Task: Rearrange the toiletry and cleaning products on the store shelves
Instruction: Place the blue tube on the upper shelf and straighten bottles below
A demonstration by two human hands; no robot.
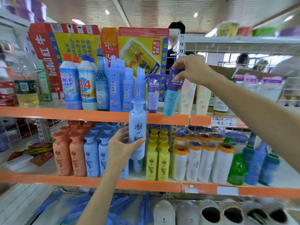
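Left hand (121,147) grips pale blue bottle (137,127); right hand (192,69) pinches purple tube (172,93) by top. Best set tube upright beside matching tubes (153,93), label facing front.

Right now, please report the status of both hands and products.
Left hand grips pale blue plastic shampoo bottle, lifted off middle shelf. Right hand pinches purple-and-teal tube by its top. Nothing blocking.

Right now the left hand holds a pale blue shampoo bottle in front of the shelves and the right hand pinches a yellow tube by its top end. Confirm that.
Not quite: the tube in the right hand is purple and teal, not yellow, as the head view shows. The rest stands: the left hand holds the pale blue shampoo bottle in front of the shelves.
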